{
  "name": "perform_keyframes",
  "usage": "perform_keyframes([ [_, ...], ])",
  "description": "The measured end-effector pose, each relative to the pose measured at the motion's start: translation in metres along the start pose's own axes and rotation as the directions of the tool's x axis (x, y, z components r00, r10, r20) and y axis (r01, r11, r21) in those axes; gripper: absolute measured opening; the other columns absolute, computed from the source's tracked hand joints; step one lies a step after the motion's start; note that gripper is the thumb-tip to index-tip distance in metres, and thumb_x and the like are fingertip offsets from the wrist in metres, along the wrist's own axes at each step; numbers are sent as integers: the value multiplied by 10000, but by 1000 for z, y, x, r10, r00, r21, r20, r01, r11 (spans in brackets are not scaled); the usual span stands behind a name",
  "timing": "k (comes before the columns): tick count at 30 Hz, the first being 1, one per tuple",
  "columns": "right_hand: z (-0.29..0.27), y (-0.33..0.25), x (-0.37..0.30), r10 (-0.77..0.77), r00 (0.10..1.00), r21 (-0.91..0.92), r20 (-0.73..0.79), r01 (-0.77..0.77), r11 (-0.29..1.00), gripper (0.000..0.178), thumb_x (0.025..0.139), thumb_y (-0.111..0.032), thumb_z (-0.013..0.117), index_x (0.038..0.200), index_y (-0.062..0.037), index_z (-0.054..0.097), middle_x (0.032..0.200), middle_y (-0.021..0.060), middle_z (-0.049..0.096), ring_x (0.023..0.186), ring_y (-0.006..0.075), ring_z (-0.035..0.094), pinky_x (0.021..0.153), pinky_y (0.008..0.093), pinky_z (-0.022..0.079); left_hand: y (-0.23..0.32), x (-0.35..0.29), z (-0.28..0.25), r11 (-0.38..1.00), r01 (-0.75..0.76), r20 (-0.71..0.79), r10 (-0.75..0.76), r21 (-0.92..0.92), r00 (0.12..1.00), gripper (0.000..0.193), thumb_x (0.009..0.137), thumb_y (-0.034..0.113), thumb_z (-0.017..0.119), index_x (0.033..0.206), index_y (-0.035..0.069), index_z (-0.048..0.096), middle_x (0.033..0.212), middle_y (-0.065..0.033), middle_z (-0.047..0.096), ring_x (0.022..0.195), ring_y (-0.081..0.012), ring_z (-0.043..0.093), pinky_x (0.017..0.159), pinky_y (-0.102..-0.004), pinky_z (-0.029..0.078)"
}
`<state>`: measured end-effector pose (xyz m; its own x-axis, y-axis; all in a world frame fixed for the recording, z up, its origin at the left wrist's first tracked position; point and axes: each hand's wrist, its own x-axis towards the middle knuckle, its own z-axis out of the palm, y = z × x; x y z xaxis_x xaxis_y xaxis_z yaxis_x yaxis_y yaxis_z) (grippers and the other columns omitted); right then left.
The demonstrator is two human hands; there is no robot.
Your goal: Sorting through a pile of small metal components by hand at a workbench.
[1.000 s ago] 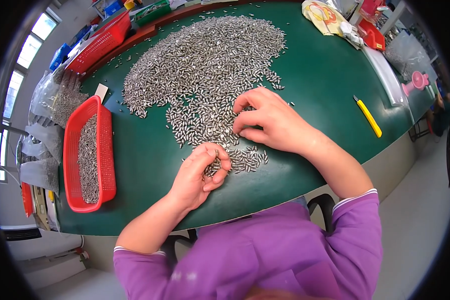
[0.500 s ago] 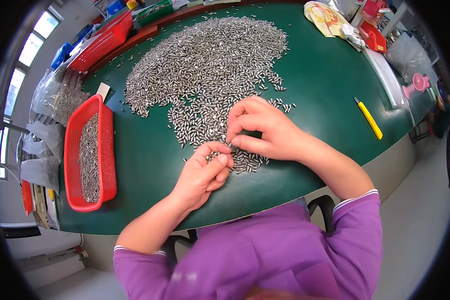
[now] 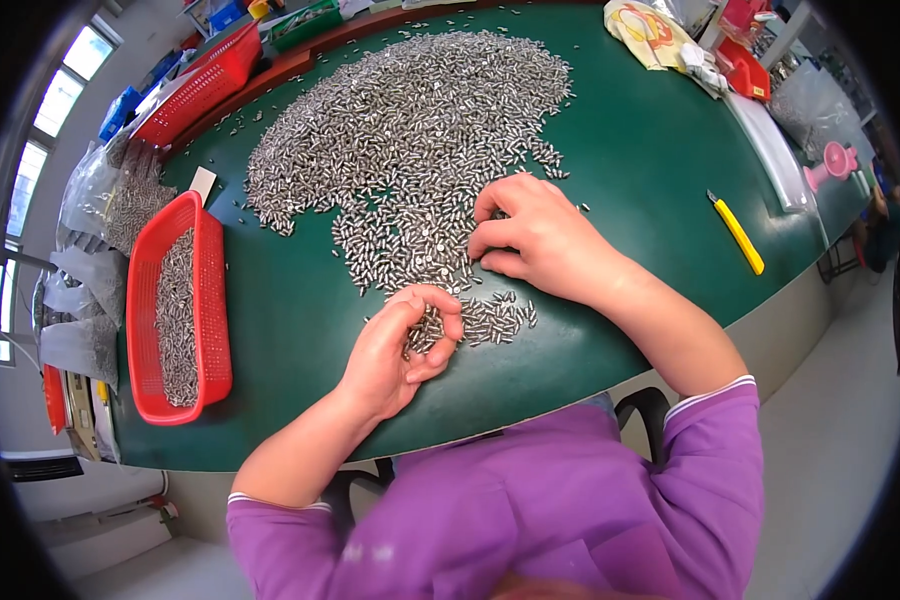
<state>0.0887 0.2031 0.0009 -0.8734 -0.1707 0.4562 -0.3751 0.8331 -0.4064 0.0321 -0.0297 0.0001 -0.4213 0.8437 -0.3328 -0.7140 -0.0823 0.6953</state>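
Observation:
Small silver metal pins with tapered ends lie in a large pile (image 3: 410,120) on the green tabletop. My right hand (image 3: 545,240) is at the pile's near right edge. Its fingers are bent and slightly apart from the thumb, their tips down at the pins, with nothing visible held. My left hand (image 3: 390,350) rests closer to me, its fingers and thumb curled into a loose ring. Pins show inside that curl; I cannot tell whether they lie in the palm or on the table. A smaller group of pins (image 3: 500,318) lies just right of it.
A red plastic basket (image 3: 220,330) with similar pins stands at the left, beside clear bags (image 3: 80,340). A yellow utility knife (image 3: 740,238) lies at the right. Another red basket (image 3: 205,90) is at the back left, and a printed bag (image 3: 645,35) at the back right.
My right hand has moved away from my left fingertips, slightly up and right to the pile. My left thumb has drawn back, so the curl of that hand is more opened.

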Motion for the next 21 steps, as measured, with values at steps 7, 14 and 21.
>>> perform_keyframes([
  [7, 3, -11, 3, 44, 999, 128, 0, -44, 991, 108, 757, -83, 695, 836, -85, 621, 983, 51, 552, 988, 254, 523, 879, 381, 428, -1, 0, 0, 999, 0, 0, 0, 51, 1000, 165, 978, 150, 509, 1099, 39, 527, 889, -71, 562, 612, -78, 436, 443, -171, 286],
  [14, 5, -33, 4, 13, 994, 602, 108, -76, 795, 86, 825, -152, 680, 895, -112, 650, 1006, 55, 565, 1024, 247, 532, 898, 377, 429, -4, 0, 3, 997, -12, -37, 15, 80, 999, 165, 960, 105, 547, 1115, 59, 512, 886, -62, 579, 596, -56, 440, 437, -162, 287],
  [21, -13, -21, 3, 133, 989, 179, 69, -144, 973, 127, 750, -128, 721, 849, -102, 646, 953, 39, 557, 981, 238, 533, 877, 368, 430, 0, 0, -3, 999, -31, -18, 31, 35, 999, 158, 993, 186, 432, 1018, 52, 511, 881, -90, 560, 583, -107, 431, 426, -185, 267],
])
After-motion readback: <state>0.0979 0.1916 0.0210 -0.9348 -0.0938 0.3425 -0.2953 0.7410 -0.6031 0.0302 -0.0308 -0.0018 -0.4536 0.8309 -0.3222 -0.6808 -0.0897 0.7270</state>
